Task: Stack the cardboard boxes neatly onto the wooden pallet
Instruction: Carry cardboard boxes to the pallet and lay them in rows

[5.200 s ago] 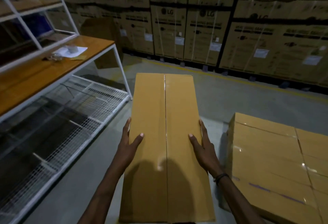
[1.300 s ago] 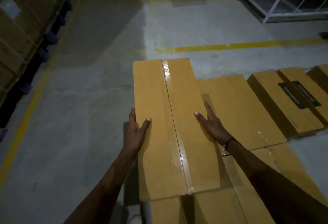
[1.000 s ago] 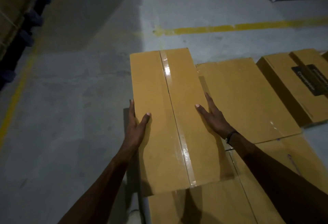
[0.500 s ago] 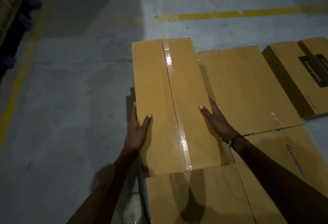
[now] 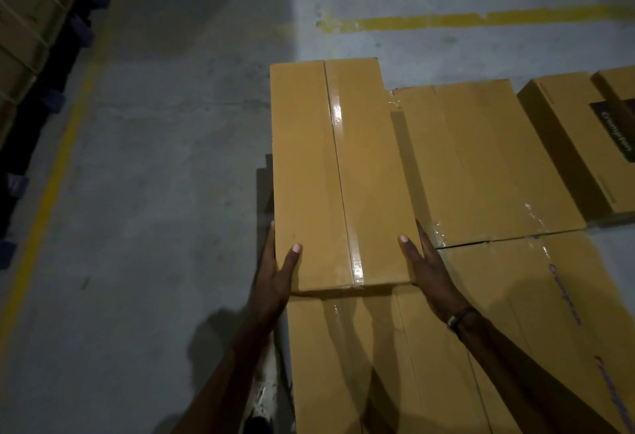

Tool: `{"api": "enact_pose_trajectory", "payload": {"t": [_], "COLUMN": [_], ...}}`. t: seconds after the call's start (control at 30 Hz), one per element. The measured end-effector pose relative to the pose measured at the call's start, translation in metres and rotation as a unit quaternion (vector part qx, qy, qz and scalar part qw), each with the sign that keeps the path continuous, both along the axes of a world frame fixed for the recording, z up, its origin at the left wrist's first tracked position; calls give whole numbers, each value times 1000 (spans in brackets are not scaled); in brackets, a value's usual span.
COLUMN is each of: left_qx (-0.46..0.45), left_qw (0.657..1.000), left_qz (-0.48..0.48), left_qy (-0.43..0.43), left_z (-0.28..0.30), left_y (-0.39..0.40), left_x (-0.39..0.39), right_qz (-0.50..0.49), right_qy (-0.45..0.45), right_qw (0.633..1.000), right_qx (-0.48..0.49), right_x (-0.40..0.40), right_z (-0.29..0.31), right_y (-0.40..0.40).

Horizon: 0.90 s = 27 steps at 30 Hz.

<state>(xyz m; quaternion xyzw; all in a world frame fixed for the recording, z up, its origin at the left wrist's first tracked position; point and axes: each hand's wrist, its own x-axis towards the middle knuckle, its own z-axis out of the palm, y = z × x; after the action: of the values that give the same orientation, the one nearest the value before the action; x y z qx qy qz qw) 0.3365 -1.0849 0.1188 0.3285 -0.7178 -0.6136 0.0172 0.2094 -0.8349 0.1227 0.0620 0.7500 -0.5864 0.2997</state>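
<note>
Bare concrete floor [image 5: 154, 193] wide open off my left, stacked boxes [image 5: 481, 165] crowding my right, tall cartons [image 5: 24, 21] walling the far left, near box [image 5: 378, 365] under my forearms

Grey concrete floor [image 5: 154, 227], scuffed and dimly lit, with a brighter patch toward the far side. Two yellow painted lines were marked on it: one [image 5: 481, 19] ran across the far side, the other [image 5: 51, 186] ran along the left. At the far left edge stood a row of large strapped cartons [image 5: 24, 21] raised on dark blue supports [image 5: 80, 29].
</note>
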Motion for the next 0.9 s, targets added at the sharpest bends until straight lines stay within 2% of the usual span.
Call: {"api": "enact_pose_trajectory", "payload": {"t": [0.4,0.9], "left_qx": [17,22], "left_qw": [999,999], "left_qz": [13,-1], "left_qy": [36,30], "left_z": [3,-7], "left_y": [-37,-43], "left_x": [-43,-49], "right_qz": [48,46], "right_qy": [48,59], "right_qw": [998,997], "right_qx": [-1,4], "right_x": [-69,-73], "right_z": [3,-23], "right_y": [-42,-37]}}
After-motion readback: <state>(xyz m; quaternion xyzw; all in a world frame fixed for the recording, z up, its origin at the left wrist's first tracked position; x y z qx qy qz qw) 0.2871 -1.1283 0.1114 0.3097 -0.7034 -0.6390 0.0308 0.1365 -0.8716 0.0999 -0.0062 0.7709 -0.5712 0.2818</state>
